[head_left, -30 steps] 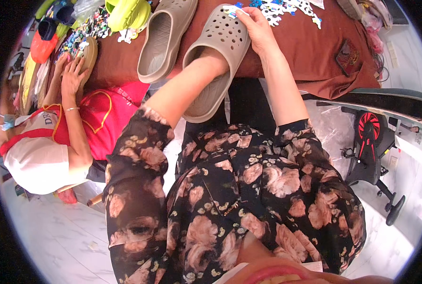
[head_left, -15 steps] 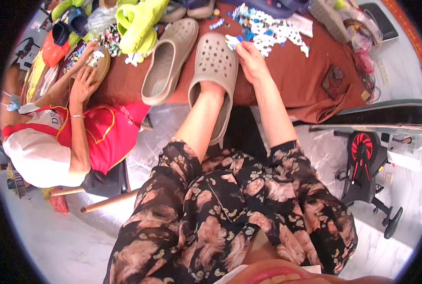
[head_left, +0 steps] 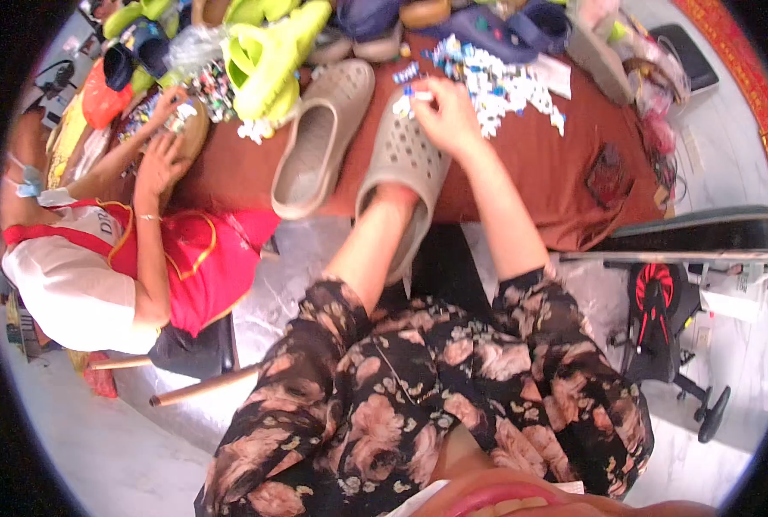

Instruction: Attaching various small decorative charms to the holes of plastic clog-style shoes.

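My left hand [head_left: 394, 200] is pushed into a taupe clog [head_left: 401, 142] through its opening; only the wrist shows and the fingers are hidden inside. The clog, dotted with holes, points away from me at the table's near edge. Over its toe, my right hand [head_left: 446, 114] pinches a small white-and-blue shoe charm [head_left: 408, 102] between thumb and fingers, at the holes; whether the charm touches the clog I cannot tell. Left of it lies a matching taupe clog [head_left: 324, 138], on the brown cloth. Beyond my right hand spreads a pile of white and blue charms [head_left: 509, 99].
At the left, a co-worker in a red apron [head_left: 207, 258] works with both hands on a tan clog [head_left: 196, 133]. Lime clogs [head_left: 268, 77] and navy clogs [head_left: 496, 34] line the table's far side. A black-and-red wheeled machine [head_left: 655, 319] stands on the floor at the right.
My right hand has moved left with the charm, from the clog's right edge to over its toe. The clog's toe has tilted slightly rightward, and the whole view has shifted a little.
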A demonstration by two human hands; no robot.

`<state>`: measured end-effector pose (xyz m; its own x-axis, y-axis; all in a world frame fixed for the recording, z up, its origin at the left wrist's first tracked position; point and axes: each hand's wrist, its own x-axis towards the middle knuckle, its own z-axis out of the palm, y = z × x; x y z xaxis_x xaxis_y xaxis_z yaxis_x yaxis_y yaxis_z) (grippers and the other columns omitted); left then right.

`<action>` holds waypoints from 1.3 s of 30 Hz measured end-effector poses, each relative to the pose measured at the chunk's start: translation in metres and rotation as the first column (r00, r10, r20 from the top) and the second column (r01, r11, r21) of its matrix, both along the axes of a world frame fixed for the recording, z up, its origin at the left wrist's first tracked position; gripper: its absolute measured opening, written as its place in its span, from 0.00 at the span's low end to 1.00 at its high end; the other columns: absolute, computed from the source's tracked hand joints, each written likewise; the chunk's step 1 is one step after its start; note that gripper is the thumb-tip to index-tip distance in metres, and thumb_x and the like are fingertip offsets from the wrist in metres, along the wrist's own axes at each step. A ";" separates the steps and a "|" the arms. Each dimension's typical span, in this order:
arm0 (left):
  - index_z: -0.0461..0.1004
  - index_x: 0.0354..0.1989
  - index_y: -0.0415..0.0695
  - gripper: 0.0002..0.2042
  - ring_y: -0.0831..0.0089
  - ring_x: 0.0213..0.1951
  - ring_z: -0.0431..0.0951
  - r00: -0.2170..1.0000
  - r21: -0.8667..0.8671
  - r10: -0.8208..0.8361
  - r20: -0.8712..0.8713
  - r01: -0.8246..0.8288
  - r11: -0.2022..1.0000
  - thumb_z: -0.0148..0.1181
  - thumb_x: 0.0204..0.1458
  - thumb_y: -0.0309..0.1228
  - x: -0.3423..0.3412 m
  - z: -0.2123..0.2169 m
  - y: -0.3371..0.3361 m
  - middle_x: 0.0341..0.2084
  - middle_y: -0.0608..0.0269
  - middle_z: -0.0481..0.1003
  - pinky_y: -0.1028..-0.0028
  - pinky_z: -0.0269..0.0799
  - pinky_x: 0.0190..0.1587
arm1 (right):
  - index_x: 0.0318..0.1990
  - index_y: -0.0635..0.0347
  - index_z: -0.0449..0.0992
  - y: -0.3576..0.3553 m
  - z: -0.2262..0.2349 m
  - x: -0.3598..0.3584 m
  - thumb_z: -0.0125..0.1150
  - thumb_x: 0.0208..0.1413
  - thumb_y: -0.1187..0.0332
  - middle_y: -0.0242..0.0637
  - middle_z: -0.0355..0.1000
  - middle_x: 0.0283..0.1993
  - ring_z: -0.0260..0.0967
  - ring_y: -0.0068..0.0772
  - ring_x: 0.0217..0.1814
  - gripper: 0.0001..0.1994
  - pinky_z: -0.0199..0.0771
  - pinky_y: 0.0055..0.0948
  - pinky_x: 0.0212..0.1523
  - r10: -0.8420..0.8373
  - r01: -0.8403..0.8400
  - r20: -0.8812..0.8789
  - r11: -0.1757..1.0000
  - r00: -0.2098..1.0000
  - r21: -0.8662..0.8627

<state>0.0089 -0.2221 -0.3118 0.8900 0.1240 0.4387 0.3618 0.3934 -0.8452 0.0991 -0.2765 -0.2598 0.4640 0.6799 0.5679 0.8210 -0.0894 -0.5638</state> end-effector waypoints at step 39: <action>0.70 0.18 0.61 0.04 0.67 0.42 0.67 0.833 -0.784 -0.546 0.090 0.398 0.476 0.48 0.34 0.33 -0.285 0.122 0.223 0.36 0.71 0.67 0.72 0.67 0.43 | 0.41 0.51 0.73 -0.012 -0.012 -0.013 0.53 0.47 0.71 0.39 0.63 0.44 0.62 0.37 0.49 0.12 0.63 0.29 0.49 0.214 -0.209 -0.219 0.977 0.952 0.048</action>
<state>-0.2766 0.0004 -0.1895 0.9595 -0.1251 0.2526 0.1319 -0.5924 -0.7948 0.0862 -0.2885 -0.2717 0.4274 0.7633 0.4845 0.6736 0.0886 -0.7337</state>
